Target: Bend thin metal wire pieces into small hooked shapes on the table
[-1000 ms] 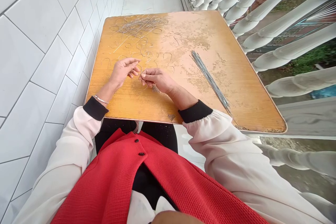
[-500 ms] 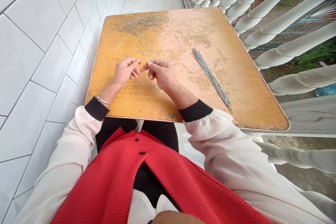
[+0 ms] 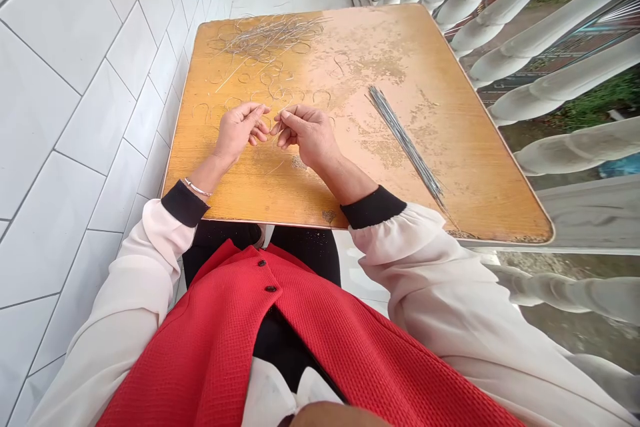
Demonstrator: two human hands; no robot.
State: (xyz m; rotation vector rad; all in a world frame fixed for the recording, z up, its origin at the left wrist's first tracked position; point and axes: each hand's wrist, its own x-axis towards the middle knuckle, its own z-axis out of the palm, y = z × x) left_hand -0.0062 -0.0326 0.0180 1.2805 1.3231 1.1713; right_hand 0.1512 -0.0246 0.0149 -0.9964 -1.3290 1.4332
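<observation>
Over the near left part of the wooden table (image 3: 320,203), my two hands work close together on a thin wire (image 3: 275,140). My left hand (image 3: 239,128) is closed, thumb against index finger in a pinch at the wire. My right hand (image 3: 310,133) pinches the same wire between thumb and fingertips. Part of the wire hangs below the fingers in a faint curve; the fingers hide the rest. Just beyond my hands lie several bent wire loops (image 3: 321,95) on the tabletop.
A tangled heap of wires (image 3: 273,37) lies at the far left of the table. To the right rests a bundle of straight grey wires (image 3: 406,147). A white tiled wall (image 3: 85,113) stands on the left, a white balustrade (image 3: 540,90) on the right.
The wire between my hands has changed its bend, and its free part now curves down below the fingers. Both hands have shifted only slightly. The view has tilted a little.
</observation>
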